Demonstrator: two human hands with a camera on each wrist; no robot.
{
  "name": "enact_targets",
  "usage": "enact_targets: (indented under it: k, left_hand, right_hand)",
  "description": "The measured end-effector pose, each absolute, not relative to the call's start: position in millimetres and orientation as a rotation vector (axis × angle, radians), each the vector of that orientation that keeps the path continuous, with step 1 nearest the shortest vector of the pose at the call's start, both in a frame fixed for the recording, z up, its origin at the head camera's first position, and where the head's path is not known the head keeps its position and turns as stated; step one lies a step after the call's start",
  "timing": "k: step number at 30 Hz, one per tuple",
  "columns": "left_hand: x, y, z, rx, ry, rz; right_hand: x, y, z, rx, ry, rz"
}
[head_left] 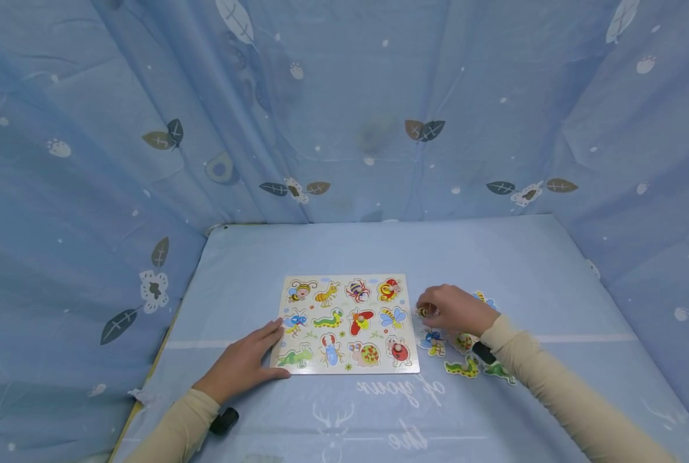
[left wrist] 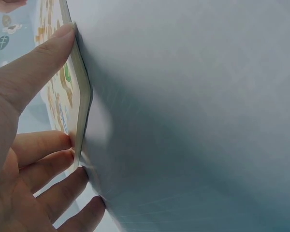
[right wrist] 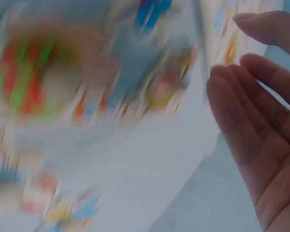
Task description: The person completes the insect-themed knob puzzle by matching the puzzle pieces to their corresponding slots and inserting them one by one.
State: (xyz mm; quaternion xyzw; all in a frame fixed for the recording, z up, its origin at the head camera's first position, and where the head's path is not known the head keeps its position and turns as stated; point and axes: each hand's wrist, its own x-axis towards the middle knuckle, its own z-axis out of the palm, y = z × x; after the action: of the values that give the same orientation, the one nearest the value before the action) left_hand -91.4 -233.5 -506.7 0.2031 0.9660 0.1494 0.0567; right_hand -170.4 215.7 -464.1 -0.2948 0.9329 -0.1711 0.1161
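Observation:
A wooden insect puzzle board (head_left: 344, 334) lies flat on the table. My left hand (head_left: 246, 360) rests against its left side, the thumb (left wrist: 53, 50) along the near edge and fairly straight fingertips at the left edge. Just right of the board, my right hand (head_left: 457, 308) is over a yellow-and-black bee-like puzzle piece (head_left: 428, 312). In the right wrist view, a gap separates thumb and fingers (right wrist: 232, 104), and no piece shows between them. That piece (right wrist: 164, 87) is blurred beside the hand.
Loose pieces lie right of the board: a blue-headed insect (head_left: 433, 343), a caterpillar (head_left: 462, 368), a green insect (head_left: 500, 372), a partly covered snail (head_left: 464, 342) and a blue-winged insect (head_left: 483, 298). A ladybug piece (head_left: 399, 352) sits in the board. Blue curtains (head_left: 344, 128) surround the table.

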Motion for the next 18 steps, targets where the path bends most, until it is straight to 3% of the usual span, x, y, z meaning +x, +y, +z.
enact_targets:
  k: [6, 18]
  left_hand:
    - [-92, -234, -509, 0.614, 2.927, 0.436]
    - [-92, -234, -508, 0.625, 2.94, 0.431]
  right_hand:
    - [-184, 257, -463, -0.624, 2.828, -0.384]
    - [-197, 306, -471, -0.453, 2.85, -0.337]
